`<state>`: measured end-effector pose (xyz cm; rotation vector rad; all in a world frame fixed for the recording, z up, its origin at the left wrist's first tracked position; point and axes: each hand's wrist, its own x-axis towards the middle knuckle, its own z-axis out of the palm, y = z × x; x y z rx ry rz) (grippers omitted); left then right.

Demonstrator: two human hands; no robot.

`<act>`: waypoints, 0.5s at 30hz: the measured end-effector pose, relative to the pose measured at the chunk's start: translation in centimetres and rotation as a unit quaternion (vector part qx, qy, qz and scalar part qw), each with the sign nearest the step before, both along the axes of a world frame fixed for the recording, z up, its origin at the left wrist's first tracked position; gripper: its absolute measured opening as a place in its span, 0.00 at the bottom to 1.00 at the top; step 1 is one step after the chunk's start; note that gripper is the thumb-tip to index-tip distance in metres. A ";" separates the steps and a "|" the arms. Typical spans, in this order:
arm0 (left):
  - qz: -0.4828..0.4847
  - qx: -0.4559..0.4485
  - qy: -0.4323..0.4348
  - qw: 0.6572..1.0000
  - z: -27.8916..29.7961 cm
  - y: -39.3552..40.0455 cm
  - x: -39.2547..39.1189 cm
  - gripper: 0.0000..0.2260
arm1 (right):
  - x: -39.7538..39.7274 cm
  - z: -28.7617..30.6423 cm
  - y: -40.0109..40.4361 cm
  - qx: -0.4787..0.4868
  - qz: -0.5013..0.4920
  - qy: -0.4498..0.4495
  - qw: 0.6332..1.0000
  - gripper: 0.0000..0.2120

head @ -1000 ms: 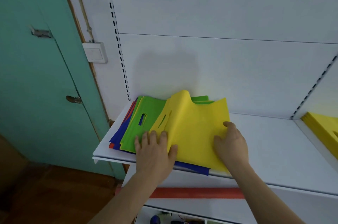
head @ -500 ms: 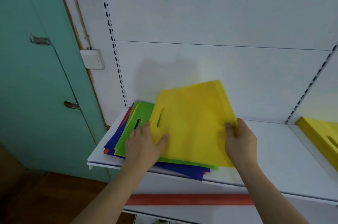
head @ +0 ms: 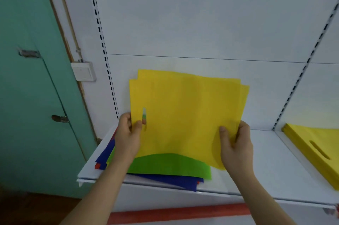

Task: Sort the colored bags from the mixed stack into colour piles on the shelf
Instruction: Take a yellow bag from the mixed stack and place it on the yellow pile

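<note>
I hold yellow bags upright above the mixed stack; offset edges show more than one sheet. My left hand pinches their left edge beside the handle slot. My right hand grips the lower right corner, thumb in front. Under them the mixed stack lies on the white shelf, a green bag on top, blue and red ones below. A pile of yellow bags sits at the shelf's far right.
White back panels with slotted uprights stand behind the shelf. A teal door and a wall switch are to the left. A red strip runs below the shelf's front edge.
The yellow bags rose off the stack and now stand upright. My left hand left the green bag and took their left edge; my right hand kept its hold at the right.
</note>
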<state>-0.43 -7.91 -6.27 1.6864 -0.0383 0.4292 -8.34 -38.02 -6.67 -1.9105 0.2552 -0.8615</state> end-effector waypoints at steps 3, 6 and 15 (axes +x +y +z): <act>-0.032 0.035 0.015 0.999 -1.8 0.5 -0.2 0.12 | -0.1 -2.2 1.0 -0.007 0.019 0.053 0.998 0.07; -0.034 0.060 0.007 0.998 -2.3 0.5 -0.3 0.08 | -0.1 -2.5 1.2 -0.022 0.011 0.074 0.997 0.04; -0.034 0.098 -0.077 0.992 0.7 -2.9 -1.3 0.07 | -5.4 -1.1 0.3 -0.015 -0.120 0.018 0.992 0.30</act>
